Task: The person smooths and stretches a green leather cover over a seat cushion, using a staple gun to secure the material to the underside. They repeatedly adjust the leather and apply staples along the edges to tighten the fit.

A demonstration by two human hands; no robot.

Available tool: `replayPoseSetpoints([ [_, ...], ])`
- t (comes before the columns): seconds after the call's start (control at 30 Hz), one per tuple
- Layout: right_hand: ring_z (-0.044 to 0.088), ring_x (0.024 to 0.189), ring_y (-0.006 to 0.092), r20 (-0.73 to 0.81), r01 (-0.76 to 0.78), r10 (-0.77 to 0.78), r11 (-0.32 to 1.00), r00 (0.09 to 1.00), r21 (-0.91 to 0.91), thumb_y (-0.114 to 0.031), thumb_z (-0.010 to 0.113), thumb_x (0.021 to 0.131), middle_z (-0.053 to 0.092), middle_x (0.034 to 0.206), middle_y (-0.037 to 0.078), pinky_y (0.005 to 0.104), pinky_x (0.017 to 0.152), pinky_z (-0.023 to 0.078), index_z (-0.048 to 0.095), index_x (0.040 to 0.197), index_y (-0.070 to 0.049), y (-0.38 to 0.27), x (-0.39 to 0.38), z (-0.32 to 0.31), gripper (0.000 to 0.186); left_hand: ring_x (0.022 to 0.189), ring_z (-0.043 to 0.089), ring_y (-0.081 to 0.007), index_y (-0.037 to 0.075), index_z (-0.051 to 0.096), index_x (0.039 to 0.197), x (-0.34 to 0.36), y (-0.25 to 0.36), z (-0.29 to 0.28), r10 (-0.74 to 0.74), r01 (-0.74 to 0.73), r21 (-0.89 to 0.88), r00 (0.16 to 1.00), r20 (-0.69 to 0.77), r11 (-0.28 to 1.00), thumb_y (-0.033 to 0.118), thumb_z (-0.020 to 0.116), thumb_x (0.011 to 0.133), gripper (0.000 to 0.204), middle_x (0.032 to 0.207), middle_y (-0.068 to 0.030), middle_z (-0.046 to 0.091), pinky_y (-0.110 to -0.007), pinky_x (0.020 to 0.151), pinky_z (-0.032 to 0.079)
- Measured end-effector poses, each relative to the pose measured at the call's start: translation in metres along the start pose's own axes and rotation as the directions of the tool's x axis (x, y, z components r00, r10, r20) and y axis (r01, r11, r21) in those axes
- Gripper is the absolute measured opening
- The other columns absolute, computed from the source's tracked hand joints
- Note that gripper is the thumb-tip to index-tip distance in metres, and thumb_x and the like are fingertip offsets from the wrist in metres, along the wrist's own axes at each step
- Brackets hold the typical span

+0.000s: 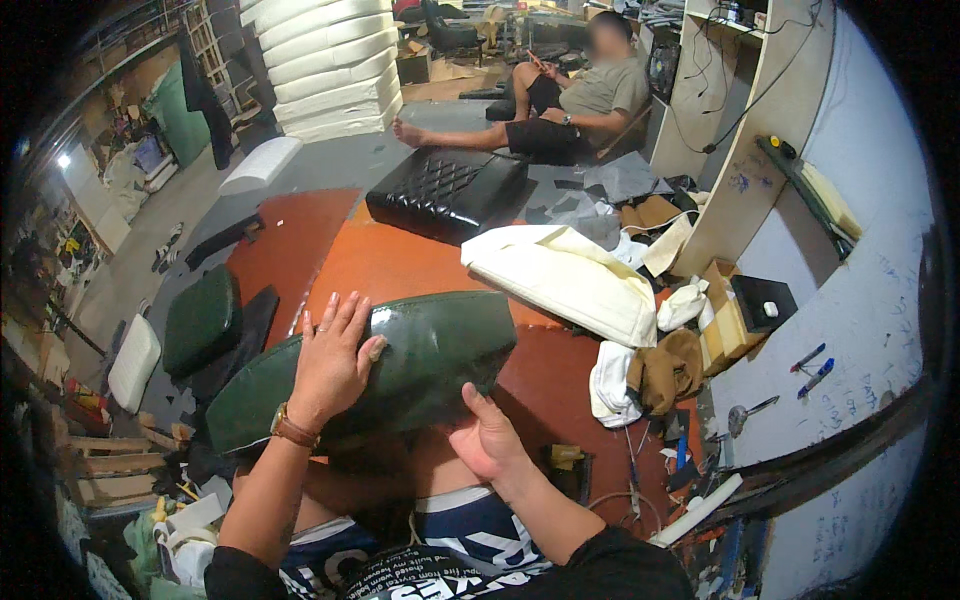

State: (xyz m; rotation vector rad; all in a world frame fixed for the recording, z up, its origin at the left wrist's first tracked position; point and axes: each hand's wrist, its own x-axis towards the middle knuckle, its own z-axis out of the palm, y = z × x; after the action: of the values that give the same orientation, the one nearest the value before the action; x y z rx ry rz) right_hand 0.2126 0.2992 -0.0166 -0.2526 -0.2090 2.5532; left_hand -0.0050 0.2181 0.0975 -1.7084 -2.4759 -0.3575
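A dark green, glossy upholstered cushion (440, 335), long and curved, lies across my lap. My left hand (340, 350), with a brown-strapped watch on its wrist, rests flat on the cushion's upper surface, fingers spread. By the cushion's near right edge, my right hand (490, 440) has its thumb stretched up and apart, with the palm turned inward. Its other fingers are partly hidden, and I see nothing held in it. A smaller green padded piece (203, 320) sits to the left, beside a white pad (134, 365).
Ahead are a black quilted cushion (450, 190) and a cream cover (565, 280). Tall stacked white foam (330, 65) stands behind. A person (590, 95) sits at the back right. Brown cloth (665, 370), scraps and a box (735, 310) lie right, near the shelf (740, 160).
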Motion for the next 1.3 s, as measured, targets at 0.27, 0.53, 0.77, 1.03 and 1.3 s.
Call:
replayPoseSetpoints([
  [0.27, 0.056, 0.136, 0.0235, -0.029, -0.060, 0.057, 0.993, 0.998, -0.104, -0.021, 0.080, 0.098, 0.065, 0.143, 0.004, 0.0455, 0.121, 0.039, 0.062, 0.142, -0.010, -0.003, 0.011, 0.007, 0.049, 0.159, 0.029, -0.0423, 0.001, 0.043, 0.159, 0.007, 0.051, 0.014, 0.075, -0.072, 0.086, 0.997, -0.033, 0.994, 0.037, 0.054, 0.107, 0.064, 0.167, -0.0182, 0.040, -0.065, 0.127, 0.018],
  [0.53, 0.058, 0.133, 0.0180, 0.007, 0.060, -0.060, 0.956, 0.998, -0.286, -0.019, 0.075, 0.103, 0.065, 0.143, 0.003, 0.0412, 0.117, 0.041, 0.059, 0.145, -0.009, -0.004, -0.009, 0.009, 0.046, 0.157, 0.031, -0.0419, -0.002, 0.041, 0.159, -0.008, 0.058, 0.011, 0.101, -0.099, 0.081, 0.995, -0.023, 0.992, 0.048, 0.057, 0.103, 0.076, 0.168, -0.0186, 0.037, -0.066, 0.127, 0.016],
  [0.77, 0.062, 0.125, 0.0169, -0.027, 0.091, -0.116, 0.885, 0.993, -0.457, -0.021, 0.069, 0.107, 0.068, 0.136, 0.004, 0.0390, 0.112, 0.045, 0.061, 0.142, -0.008, 0.000, -0.032, -0.010, 0.038, 0.149, 0.043, -0.0453, -0.001, 0.053, 0.149, -0.032, 0.071, 0.012, 0.185, -0.222, -0.219, 0.966, -0.179, 0.950, 0.034, 0.076, 0.094, 0.070, 0.158, -0.0217, 0.050, -0.060, 0.125, 0.029],
  [1.03, 0.065, 0.116, 0.0156, 0.012, 0.103, -0.110, 0.882, 0.994, -0.461, -0.022, 0.066, 0.109, 0.070, 0.130, 0.006, 0.0363, 0.105, 0.051, 0.064, 0.135, -0.005, 0.003, -0.038, -0.009, 0.031, 0.075, 0.068, -0.0161, -0.005, 0.073, 0.092, -0.124, 0.070, 0.096, -0.211, 0.681, -0.615, 0.584, 0.784, -0.398, 0.054, 0.075, 0.098, 0.059, 0.089, -0.0087, 0.072, -0.033, 0.067, 0.053],
  [1.3, 0.064, 0.111, 0.0112, 0.003, 0.130, -0.191, 0.656, 0.982, -0.744, -0.026, 0.067, 0.109, 0.071, 0.125, 0.002, 0.0307, 0.098, 0.051, 0.065, 0.134, -0.005, 0.002, -0.038, -0.030, 0.033, 0.073, 0.060, -0.0092, 0.003, 0.080, 0.110, -0.090, 0.094, 0.101, -0.394, 0.730, -0.670, 0.659, 0.641, 0.133, 0.059, 0.075, 0.097, 0.057, 0.085, -0.0020, 0.071, -0.030, 0.066, 0.051],
])
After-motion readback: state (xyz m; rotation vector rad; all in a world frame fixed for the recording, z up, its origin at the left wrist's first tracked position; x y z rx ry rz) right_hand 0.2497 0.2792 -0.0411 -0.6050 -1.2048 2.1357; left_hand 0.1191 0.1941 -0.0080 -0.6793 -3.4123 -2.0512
